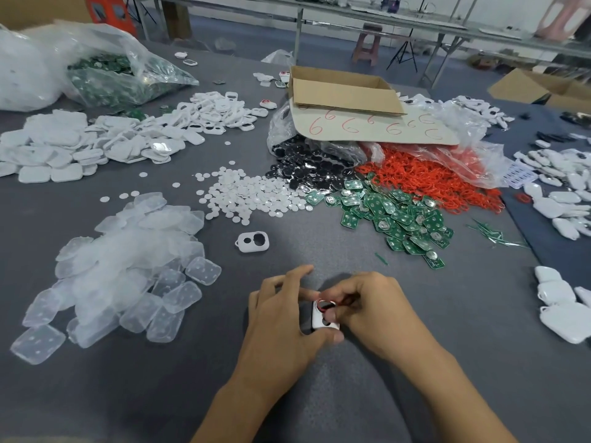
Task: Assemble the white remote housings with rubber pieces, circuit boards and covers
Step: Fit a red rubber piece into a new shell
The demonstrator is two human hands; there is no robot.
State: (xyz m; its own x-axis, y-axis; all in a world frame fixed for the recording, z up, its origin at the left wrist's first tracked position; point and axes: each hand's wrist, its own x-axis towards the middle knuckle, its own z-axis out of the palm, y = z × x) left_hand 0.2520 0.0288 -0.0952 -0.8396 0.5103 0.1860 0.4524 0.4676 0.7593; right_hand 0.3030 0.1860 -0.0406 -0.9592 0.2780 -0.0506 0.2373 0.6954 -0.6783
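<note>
Counter [319, 251] first: grey, with the heap of red rubber rings [431, 183] and the green circuit boards [399, 215] well beyond my hands. Close to me, my left grip [287, 318] curls round a white remote housing [319, 321], thumb at its near end. My right grip [367, 308] pinches a red ring [329, 302] at its upper opening. I'd keep the housing steady, seat the ring evenly round the hole, and press gently so it doesn't twist.
</note>
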